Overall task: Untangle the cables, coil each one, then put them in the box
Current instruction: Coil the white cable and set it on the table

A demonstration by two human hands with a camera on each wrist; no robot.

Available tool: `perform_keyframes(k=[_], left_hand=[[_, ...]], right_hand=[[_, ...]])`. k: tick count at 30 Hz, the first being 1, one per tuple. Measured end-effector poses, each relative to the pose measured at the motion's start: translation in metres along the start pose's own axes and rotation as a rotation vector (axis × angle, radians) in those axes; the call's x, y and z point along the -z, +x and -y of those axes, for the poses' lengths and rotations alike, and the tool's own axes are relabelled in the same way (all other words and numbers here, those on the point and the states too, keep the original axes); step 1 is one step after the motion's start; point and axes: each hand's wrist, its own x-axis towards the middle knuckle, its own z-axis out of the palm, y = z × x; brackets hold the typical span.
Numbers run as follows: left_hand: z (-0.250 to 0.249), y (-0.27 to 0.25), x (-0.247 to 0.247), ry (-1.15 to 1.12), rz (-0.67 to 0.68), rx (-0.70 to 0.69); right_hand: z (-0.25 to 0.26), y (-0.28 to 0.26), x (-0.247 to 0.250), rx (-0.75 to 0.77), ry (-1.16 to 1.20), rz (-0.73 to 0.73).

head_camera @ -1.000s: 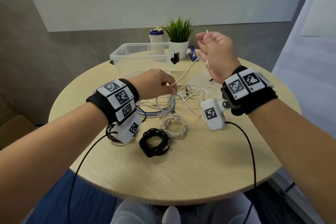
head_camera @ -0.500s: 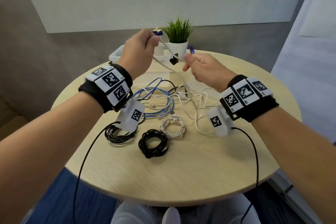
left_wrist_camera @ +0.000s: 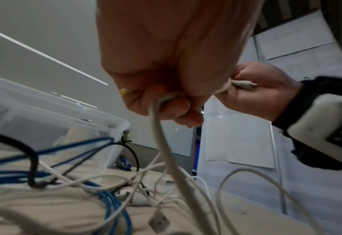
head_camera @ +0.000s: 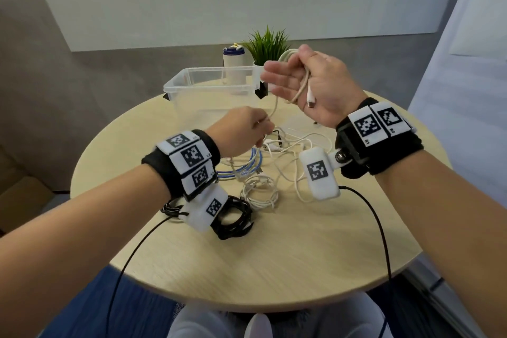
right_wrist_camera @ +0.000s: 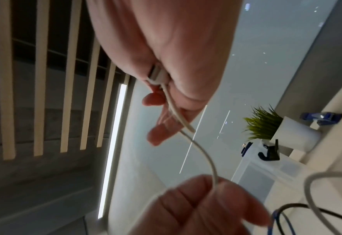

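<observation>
Head view, read from the person's left across to their right. Lowest and nearest the left wrist lie two black coiled cables, finished and resting on the round table. Just right of them sits a white coiled cable. Beyond these, under and between the two hands, is the remaining tangle: a blue cable, several white leads and a dark one, crossed over each other.

The left hand is low, just above the tangle, its fingers curled round the beige cable; the left wrist view confirms the cord passing through the closed fist and dropping into the pile. The right hand is raised, up and to the right of the left hand. It holds a loop of the same cable against the palm under the thumb, the plug end pointing down toward the wrist, while the other fingers are spread and nearly straight.

The clear box stands beyond both hands, on the far side of the table, apparently holding no cables, though part of its interior is hidden by the right hand.

Judgement: coiling of the beige cable is in hand, with the tangle and boxing outstanding. The free run of cable goes from the left fist upward to the right palm, so its long axis rises left to right. The left hand is nearer the slack and looks best placed to feed it; the right hand is the one to receive further turns. The tail may snag in the pile.
</observation>
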Motion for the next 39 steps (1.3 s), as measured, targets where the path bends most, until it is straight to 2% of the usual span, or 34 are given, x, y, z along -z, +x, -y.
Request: perform_keyframes(k=[3, 7, 9, 11, 13, 15, 17, 20, 24, 29, 34, 37, 39], left_hand=[[-0.004, -0.007, -0.007, -0.039, 0.145, -0.015], [-0.005, -0.013, -0.004, -0.036, 0.231, -0.019], [-0.007, -0.015, 0.002, -0.063, 0.216, -0.007], [-0.009, -0.014, 0.009, -0.183, 0.177, 0.018], [-0.01, -0.011, 0.015, -0.363, 0.095, 0.058], [-0.01, -0.006, 0.021, -0.522, 0.009, 0.095], [-0.011, -0.001, 0.026, -0.608, -0.058, 0.101], [-0.011, 0.006, 0.032, -0.623, -0.171, 0.059], [-0.009, 0.012, 0.032, -0.606, -0.241, 0.018], [-0.006, 0.007, 0.014, -0.635, -0.125, 0.11], [-0.014, -0.002, -0.007, -0.675, 0.029, 0.162], [-0.017, -0.004, -0.013, -0.57, 0.081, 0.134], [-0.018, -0.007, -0.018, -0.483, 0.139, 0.122]], right_hand=[[-0.001, 0.005, 0.006, 0.03, 0.022, -0.068], [-0.009, 0.011, 0.018, 0.102, -0.287, -0.155], [-0.013, 0.009, 0.022, 0.172, -0.639, -0.163], [-0.013, 0.003, 0.023, 0.181, -0.972, -0.122], [-0.013, 0.0, 0.023, 0.135, -1.156, -0.046], [-0.012, -0.001, 0.022, 0.084, -1.19, 0.018], [-0.011, -0.001, 0.021, 0.03, -1.136, 0.037], [-0.008, 0.001, 0.021, -0.033, -0.979, 0.033], [-0.004, -0.004, 0.013, -0.065, -0.869, 0.15], [0.01, -0.01, 0.005, -0.03, -0.482, 0.165], [0.013, -0.005, 0.0, -0.084, -0.176, 0.085], [0.013, -0.005, -0.001, -0.099, -0.021, 0.046], [0.015, -0.002, 0.001, -0.056, 0.089, -0.009]])
